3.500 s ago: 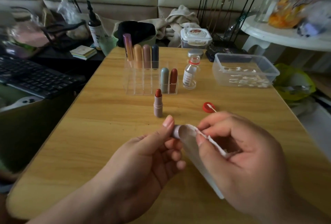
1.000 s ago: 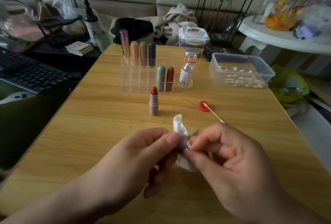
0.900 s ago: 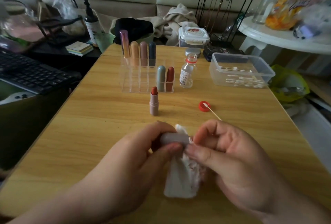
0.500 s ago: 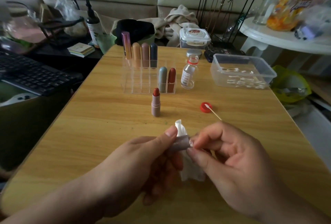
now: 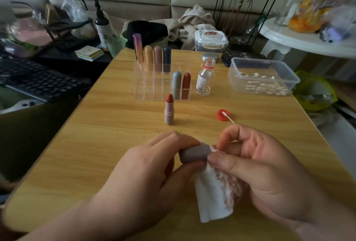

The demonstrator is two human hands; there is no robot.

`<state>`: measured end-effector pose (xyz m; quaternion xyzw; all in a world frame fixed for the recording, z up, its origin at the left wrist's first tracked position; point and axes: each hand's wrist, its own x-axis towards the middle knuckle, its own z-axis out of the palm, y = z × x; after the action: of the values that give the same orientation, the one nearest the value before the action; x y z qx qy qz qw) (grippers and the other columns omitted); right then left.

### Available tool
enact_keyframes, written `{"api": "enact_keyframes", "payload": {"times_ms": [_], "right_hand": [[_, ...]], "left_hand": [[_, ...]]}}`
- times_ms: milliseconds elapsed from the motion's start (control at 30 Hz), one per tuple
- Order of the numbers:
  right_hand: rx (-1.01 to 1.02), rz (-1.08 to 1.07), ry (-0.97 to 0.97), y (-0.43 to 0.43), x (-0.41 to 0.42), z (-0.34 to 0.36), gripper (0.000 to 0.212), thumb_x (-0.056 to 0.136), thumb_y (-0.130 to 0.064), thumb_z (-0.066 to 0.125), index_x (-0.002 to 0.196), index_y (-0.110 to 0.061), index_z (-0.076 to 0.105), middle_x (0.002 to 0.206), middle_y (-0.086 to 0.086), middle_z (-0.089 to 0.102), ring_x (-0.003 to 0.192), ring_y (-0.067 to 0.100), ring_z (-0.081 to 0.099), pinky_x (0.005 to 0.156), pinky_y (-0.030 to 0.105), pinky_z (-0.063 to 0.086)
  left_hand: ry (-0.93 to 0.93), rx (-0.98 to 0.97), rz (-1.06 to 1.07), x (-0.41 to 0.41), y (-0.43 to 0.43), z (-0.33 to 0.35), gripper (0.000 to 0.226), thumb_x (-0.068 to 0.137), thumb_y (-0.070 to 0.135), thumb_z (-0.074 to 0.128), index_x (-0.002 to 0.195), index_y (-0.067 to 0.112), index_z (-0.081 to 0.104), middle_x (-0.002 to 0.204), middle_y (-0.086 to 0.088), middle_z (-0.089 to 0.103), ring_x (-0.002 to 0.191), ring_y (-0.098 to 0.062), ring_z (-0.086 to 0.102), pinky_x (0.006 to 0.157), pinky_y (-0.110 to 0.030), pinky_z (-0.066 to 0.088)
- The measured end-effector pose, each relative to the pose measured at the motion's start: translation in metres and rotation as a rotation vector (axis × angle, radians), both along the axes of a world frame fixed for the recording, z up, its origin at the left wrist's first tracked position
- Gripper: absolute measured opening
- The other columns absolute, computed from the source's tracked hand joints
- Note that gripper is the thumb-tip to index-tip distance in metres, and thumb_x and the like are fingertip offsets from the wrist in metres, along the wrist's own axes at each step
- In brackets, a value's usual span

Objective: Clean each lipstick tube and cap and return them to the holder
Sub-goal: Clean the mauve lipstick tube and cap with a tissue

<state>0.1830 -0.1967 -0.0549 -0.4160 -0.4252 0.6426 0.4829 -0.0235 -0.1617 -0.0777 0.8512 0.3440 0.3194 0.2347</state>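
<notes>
I get one view only: a wide-angle head-worn camera, facing forward and down along the worktop (image 5: 92, 144). The left hand (image 5: 146, 173) and right hand (image 5: 269, 175) sit very close at the frame's bottom edge.

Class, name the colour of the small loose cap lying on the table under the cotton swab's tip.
Red; the cap shows best in the head view.
</notes>
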Motion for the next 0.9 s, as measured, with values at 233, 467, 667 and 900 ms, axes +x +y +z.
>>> {"api": "enact_keyframes", "payload": {"times_ms": [233, 467, 667, 900], "right_hand": [[0.485, -0.155, -0.543, -0.014, -0.005, -0.003, 0.018, 0.086, -0.011, 0.074, 0.081, -0.025, 0.063, 0.082, -0.005, 0.073, 0.071, 0.019, 0.070, 0.060, 0.040, 0.059], [0.129, -0.112, -0.295, -0.008, -0.013, -0.003, 0.016, 0.078, -0.011, 0.078, 0.079, -0.024, 0.068, 0.078, 0.010, 0.076, 0.070, 0.018, 0.072, 0.060, 0.028, 0.058], [-0.377, -0.015, 0.393, 0.001, -0.005, 0.002, 0.033, 0.060, 0.013, 0.074, 0.086, -0.006, 0.074, 0.091, 0.030, 0.066, 0.075, 0.035, 0.068, 0.067, 0.040, 0.059], [-0.312, -0.124, 0.350, 0.007, 0.009, 0.007, 0.037, 0.052, 0.008, 0.082, 0.084, -0.010, 0.074, 0.089, 0.021, 0.072, 0.069, 0.029, 0.071, 0.057, 0.037, 0.059]], "left_hand": [[-0.374, -1.453, -0.124, 0.010, 0.005, 0.019, 0.057, 0.080, 0.064, 0.058, 0.073, 0.009, 0.066, 0.062, -0.012, 0.052, 0.042, -0.019, 0.043, 0.037, -0.020, 0.033], [-0.123, -0.732, 0.035, 0.009, 0.002, 0.011, 0.035, 0.093, 0.056, 0.054, 0.088, 0.024, 0.066, 0.073, 0.006, 0.063, 0.058, -0.009, 0.055, 0.050, -0.025, 0.044], [0.200, 0.087, 0.011, 0.002, 0.000, 0.006, 0.023, 0.096, 0.050, 0.044, 0.104, 0.034, 0.058, 0.100, 0.020, 0.054, 0.087, 0.001, 0.055, 0.068, -0.022, 0.050], [-0.559, -1.156, -0.166, -0.003, 0.010, 0.014, 0.021, 0.091, 0.032, 0.062, 0.094, 0.013, 0.073, 0.115, -0.013, 0.069, 0.116, -0.037, 0.061, 0.107, -0.064, 0.039]]}}
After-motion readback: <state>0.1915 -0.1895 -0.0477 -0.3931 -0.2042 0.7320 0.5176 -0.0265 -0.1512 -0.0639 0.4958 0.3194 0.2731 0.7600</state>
